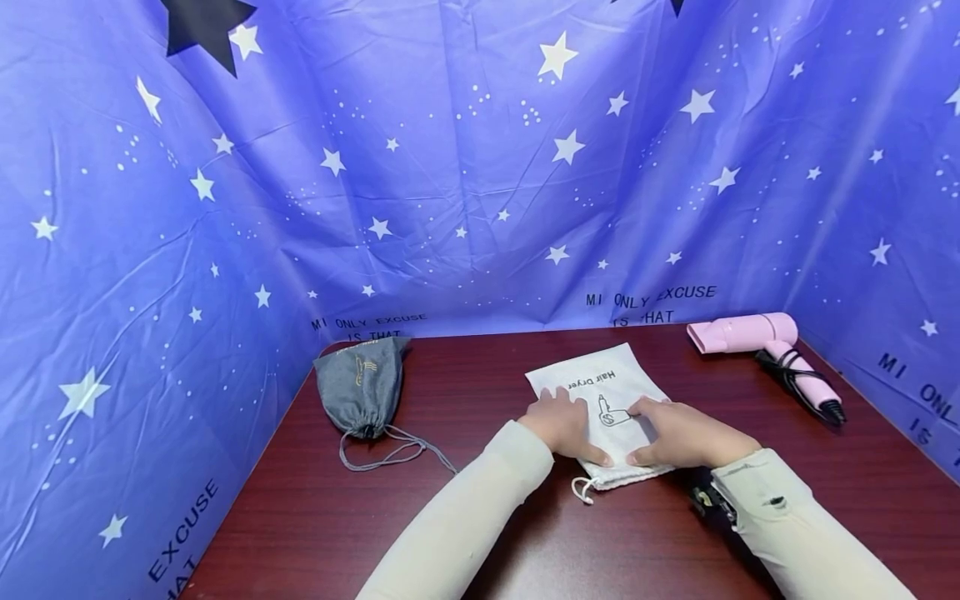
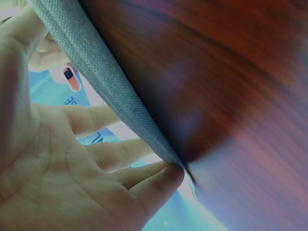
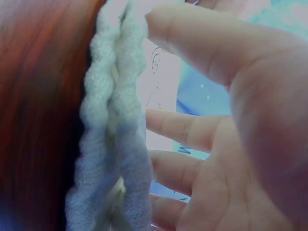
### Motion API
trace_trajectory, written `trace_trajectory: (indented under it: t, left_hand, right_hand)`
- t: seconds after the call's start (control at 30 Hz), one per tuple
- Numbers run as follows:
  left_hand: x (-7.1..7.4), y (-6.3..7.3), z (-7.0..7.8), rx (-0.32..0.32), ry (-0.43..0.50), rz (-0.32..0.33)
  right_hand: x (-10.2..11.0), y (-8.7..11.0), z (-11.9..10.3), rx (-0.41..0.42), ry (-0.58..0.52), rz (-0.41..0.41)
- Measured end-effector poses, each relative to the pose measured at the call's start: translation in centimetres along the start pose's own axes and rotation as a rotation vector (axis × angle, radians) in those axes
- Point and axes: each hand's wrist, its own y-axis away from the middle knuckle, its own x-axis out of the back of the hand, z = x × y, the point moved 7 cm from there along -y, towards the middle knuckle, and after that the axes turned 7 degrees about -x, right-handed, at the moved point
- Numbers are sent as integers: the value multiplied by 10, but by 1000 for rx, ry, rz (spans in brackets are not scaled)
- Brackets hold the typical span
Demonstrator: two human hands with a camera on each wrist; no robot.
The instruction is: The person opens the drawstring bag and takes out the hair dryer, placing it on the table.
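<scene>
A white drawstring bag (image 1: 626, 375), printed "Hair Dryer" with a small dryer drawing, lies flat on the table between both hands. On its left side rests my left hand (image 1: 558, 423), fingers extended. My right hand (image 1: 686, 433) touches the bag's right part, thumb by the drawstring mouth. In the left wrist view, straight fingers (image 2: 110, 156) touch the bag's side edge (image 2: 110, 86). The right wrist view shows the gathered hem (image 3: 130, 96), a little parted, with the thumb (image 3: 197, 43) against it and the other fingers extended along the bag.
A grey drawstring pouch (image 1: 360, 387) with a long cord lies at the table's left. At the back right is a pink hair dryer (image 1: 750, 332), its black cord wrapped round the handle. Blue star-printed cloth (image 1: 465, 167) surrounds the dark red wooden table (image 1: 465, 392).
</scene>
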Motion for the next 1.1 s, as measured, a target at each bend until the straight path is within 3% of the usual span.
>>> trace_trajectory:
  t: [0.3, 0.67, 1.1]
  left_hand:
    - [3, -7, 12, -39, 12, 9]
    - [3, -21, 22, -59, -10, 17]
    - [7, -35, 37, -61, -27, 56]
  right_hand:
    - [3, 2, 12, -26, -4, 5]
    - [6, -1, 25, -128, 12, 40]
    - [10, -4, 47, -156, 7, 45]
